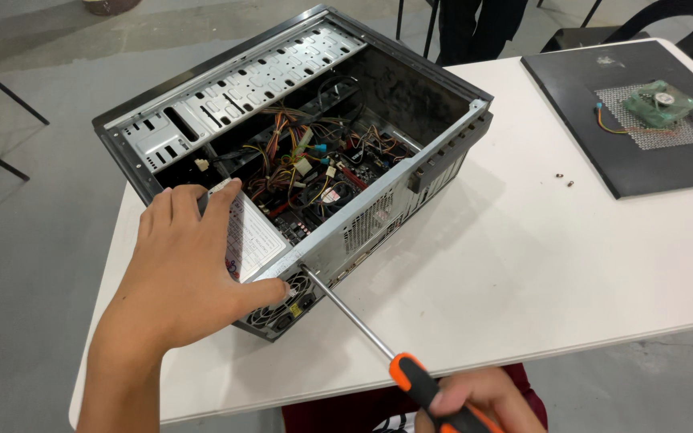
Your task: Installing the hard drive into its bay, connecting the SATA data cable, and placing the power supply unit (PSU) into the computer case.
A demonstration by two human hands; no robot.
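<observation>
- The computer case lies on its side on the white table, with its open side up. That way you can look right down into it.
- The left hand lies spread out flat on the silver power box in the near corner of the case. The fingers are open and press down; they do not curl around anything. I think the hand pushes there so the case and the box do not slide.
- The thumb of that hand reaches toward the back corner of the case, close to the tip of the screwdriver.
- The right hand is at the bottom edge of the picture. It is closed around the orange and black handle of the screwdriver.
- The long metal rod goes up and to the left from the right hand. Its tip touches the back corner of the case, just beside the left thumb, likely on a screw. The screw itself is too small to see.
- The bundle of coloured wires is inside the case, past the left fingertips.
- Two small screws lie loose on the table, far off to the right of both hands. They seem put aside so they do not get lost.
- A flat black panel lies further right, well away from the hands. A small green fan with thin wires rests on it.
</observation>
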